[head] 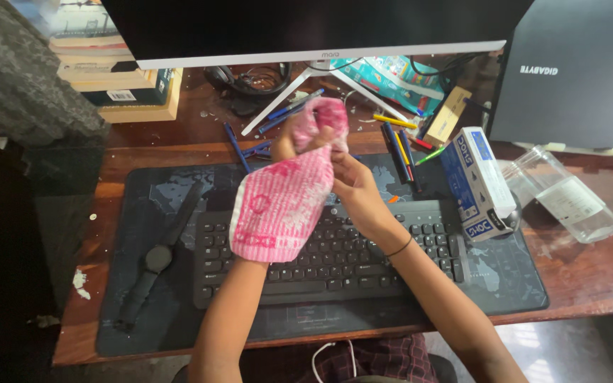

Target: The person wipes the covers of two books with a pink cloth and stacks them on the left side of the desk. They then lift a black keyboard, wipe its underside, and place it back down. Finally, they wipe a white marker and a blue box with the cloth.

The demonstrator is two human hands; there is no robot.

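Cluttered wooden tabletop [590, 273] with black keyboard [335, 259]; above it, left hand [289, 138] and right hand [352, 186] both gripping pink cloth [282, 202]; best bunched firmly, clear of scattered pens [399, 145].

Pink-and-white striped cloth pouch [282, 202]; crumpled at top; hanging above keyboard [342, 259].
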